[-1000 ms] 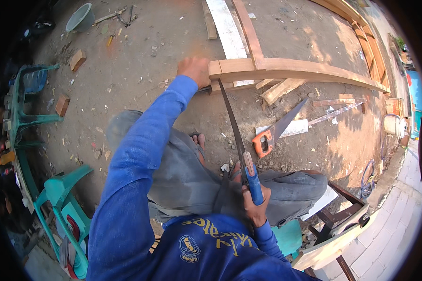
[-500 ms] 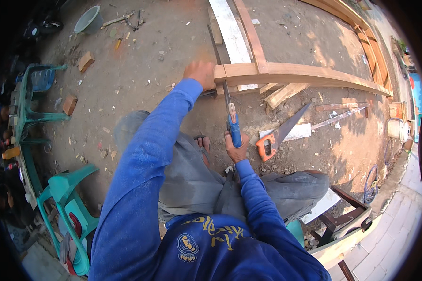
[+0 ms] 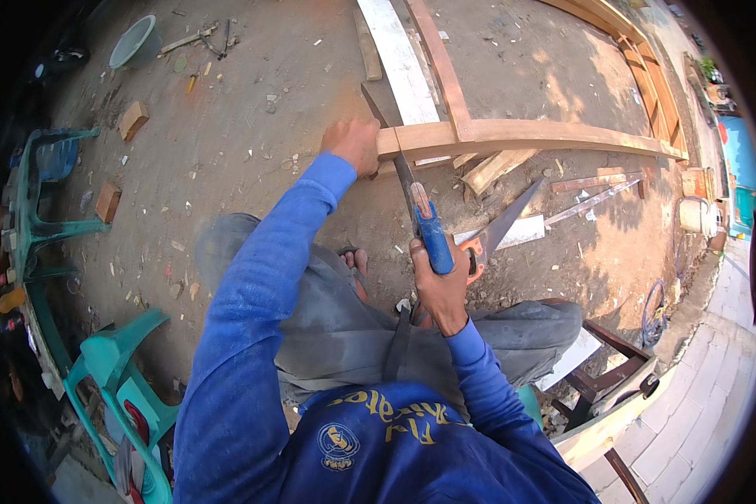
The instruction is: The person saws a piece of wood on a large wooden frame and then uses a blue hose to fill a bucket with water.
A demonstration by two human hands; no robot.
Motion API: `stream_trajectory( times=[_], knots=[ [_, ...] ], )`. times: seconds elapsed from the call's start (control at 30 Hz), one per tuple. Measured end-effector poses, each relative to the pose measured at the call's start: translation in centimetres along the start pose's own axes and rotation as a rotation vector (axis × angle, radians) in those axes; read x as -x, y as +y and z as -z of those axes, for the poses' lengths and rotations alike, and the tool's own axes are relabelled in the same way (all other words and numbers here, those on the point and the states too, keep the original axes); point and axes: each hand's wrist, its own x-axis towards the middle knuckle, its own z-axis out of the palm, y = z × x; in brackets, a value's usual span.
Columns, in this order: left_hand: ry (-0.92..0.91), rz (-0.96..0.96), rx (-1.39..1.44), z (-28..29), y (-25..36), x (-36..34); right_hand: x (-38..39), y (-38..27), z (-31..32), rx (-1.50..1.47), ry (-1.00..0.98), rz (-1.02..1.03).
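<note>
My left hand point(image 3: 352, 144) is closed round the left end of a reddish-brown wooden beam point(image 3: 512, 131). Beside it, a thin dark cut line crosses the beam's top. My right hand point(image 3: 442, 284) grips a handsaw by its blue-wrapped handle point(image 3: 433, 231). The saw's blade point(image 3: 406, 175) meets the beam at the cut line, and its far part shows beyond the beam. A second wooden piece point(image 3: 442, 63) joins the beam and runs away from me. Under these lies a long white board point(image 3: 401, 63).
Right of my right hand, an orange-handled saw point(image 3: 512, 218) lies on the ground near wood offcuts point(image 3: 497, 170). Green plastic chairs point(image 3: 113, 361) stand at left, near wood blocks point(image 3: 107, 202) and a pale bucket point(image 3: 135, 42). Another wooden frame point(image 3: 647, 84) lies at far right.
My right hand and the saw handle have moved slightly right and toward me, and the handle looks higher. My left hand keeps its hold on the beam's end. The whole view has shifted a little.
</note>
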Motion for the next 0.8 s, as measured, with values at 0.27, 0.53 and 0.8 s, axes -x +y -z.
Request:
stream_trajectory(
  times=[0.27, 0.53, 0.8],
  knots=[
    [0.020, 0.069, 0.063, 1.0, 1.1, 0.1, 0.3, 10.5, -0.6, -0.033, 0.039, 0.079],
    [0.054, 0.155, 0.013, 0.2, 0.1, 0.3, 2.0, -1.5, 3.3, -0.007, -0.096, -0.117],
    [0.028, 0.122, 0.021, 0.8, 0.2, 0.9, 12.2, 0.0, 6.9, 0.041, -0.006, -0.114]
  ],
)
